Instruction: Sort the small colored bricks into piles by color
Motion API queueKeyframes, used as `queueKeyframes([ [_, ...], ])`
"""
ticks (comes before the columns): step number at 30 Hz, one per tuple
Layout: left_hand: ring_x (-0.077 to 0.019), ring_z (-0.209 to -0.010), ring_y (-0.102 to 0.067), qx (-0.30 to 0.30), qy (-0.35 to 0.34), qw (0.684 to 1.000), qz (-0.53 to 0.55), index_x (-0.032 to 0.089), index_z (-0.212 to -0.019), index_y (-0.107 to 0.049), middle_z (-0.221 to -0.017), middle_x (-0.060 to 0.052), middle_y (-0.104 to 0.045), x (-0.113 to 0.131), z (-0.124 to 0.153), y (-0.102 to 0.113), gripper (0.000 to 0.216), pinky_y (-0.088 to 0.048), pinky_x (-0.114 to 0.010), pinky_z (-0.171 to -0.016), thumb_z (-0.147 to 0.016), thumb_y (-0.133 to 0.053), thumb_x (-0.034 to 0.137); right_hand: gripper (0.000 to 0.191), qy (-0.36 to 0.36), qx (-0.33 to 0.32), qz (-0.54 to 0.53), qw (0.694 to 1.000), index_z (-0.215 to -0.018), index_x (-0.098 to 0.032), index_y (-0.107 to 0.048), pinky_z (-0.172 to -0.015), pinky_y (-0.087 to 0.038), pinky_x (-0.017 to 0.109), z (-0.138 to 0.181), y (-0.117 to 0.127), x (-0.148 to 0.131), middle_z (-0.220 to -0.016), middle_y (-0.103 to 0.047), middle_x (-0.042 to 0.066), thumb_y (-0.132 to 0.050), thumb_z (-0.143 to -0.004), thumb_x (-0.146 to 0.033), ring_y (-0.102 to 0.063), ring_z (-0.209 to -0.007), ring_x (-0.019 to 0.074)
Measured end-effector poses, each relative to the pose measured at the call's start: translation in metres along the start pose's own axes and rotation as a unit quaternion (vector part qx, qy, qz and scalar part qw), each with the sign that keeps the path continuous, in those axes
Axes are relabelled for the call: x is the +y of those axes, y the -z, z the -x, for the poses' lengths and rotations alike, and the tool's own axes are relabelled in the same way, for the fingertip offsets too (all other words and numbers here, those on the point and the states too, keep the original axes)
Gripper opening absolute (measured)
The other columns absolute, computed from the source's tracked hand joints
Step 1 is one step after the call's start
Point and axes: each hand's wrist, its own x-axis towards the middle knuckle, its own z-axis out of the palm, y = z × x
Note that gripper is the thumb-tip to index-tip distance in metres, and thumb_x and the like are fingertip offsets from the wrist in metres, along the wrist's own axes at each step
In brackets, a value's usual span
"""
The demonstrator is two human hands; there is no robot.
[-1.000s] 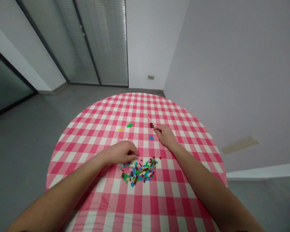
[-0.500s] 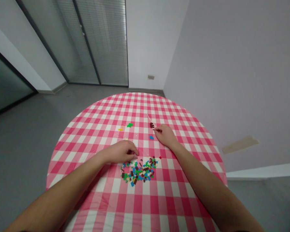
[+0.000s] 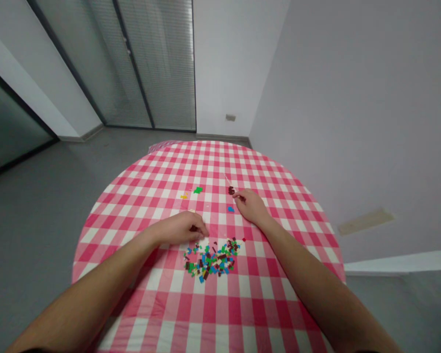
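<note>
A mixed pile of small toy bricks (image 3: 209, 262) in blue, green, brown and white lies on the red-and-white checked cloth. My left hand (image 3: 183, 228) hovers just beyond its upper left edge, fingers curled toward the thumb; whatever they may hold is hidden. Farther out to the right, my right hand (image 3: 250, 206) has thumb and forefinger pinched beside a small group of brown bricks (image 3: 231, 190). Its fingertips touch or nearly touch that group, and I cannot make out a piece between them. Just left of this hand sit blue bricks (image 3: 231, 209).
Green bricks (image 3: 198, 190) and yellow bricks (image 3: 183, 196) lie in separate groups at the far left of the pile. A single red brick (image 3: 244, 239) lies right of the pile. The round table (image 3: 279, 314) stands near a wall (image 3: 353, 122) on the right.
My left hand has shifted slightly away from the pile, up and to the left. The right hand stays almost in place; a small dark piece at its fingertips no longer shows apart from the brown group.
</note>
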Motion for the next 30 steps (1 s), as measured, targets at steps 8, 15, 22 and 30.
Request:
queueKeyframes([
  [8, -0.0146, -0.071, -0.062, -0.087, 0.067, 0.994, 0.003, 0.018, -0.091, -0.075, -0.081, -0.002, -0.070, -0.004, 0.012, 0.009, 0.019, -0.045, -0.024, -0.065, -0.080, -0.061, 0.012, 0.017, 0.001, 0.004, -0.022, 1.000, -0.095, -0.018, -0.071, -0.067, -0.043, 0.029, 0.000, -0.002, 0.003, -0.093, -0.070, 0.008, -0.056, -0.089, -0.018, -0.060, -0.076, 0.0177],
  [15, -0.0133, -0.066, -0.057, -0.065, 0.043, 0.997, -0.007, 0.018, -0.082, -0.073, -0.073, 0.000, -0.064, -0.002, 0.008, 0.005, 0.012, -0.041, -0.024, -0.063, -0.077, -0.063, 0.012, 0.017, -0.007, -0.005, -0.020, 1.000, -0.097, -0.017, -0.072, -0.068, -0.043, 0.028, 0.001, 0.001, 0.000, -0.096, -0.070, 0.009, -0.057, -0.089, -0.019, -0.060, -0.079, 0.0180],
  [22, -0.0120, -0.061, -0.051, -0.057, 0.012, 0.998, -0.006, 0.017, -0.068, -0.063, -0.066, 0.002, -0.058, -0.002, 0.003, -0.003, 0.012, -0.036, -0.024, -0.059, -0.079, -0.062, 0.014, 0.017, 0.000, -0.007, -0.016, 1.000, -0.097, -0.018, -0.072, -0.067, -0.042, 0.028, 0.001, 0.000, 0.002, -0.094, -0.070, 0.008, -0.057, -0.089, -0.019, -0.059, -0.077, 0.0175],
  [30, -0.0155, -0.069, -0.060, -0.037, 0.041, 0.998, 0.028, 0.017, -0.074, -0.067, -0.077, -0.003, -0.068, 0.003, 0.001, -0.002, 0.009, -0.043, -0.027, -0.065, -0.081, -0.061, 0.018, 0.018, 0.004, 0.004, -0.019, 1.000, -0.098, -0.019, -0.072, -0.069, -0.043, 0.028, 0.000, -0.004, 0.005, -0.095, -0.070, 0.008, -0.057, -0.089, -0.020, -0.061, -0.080, 0.0182],
])
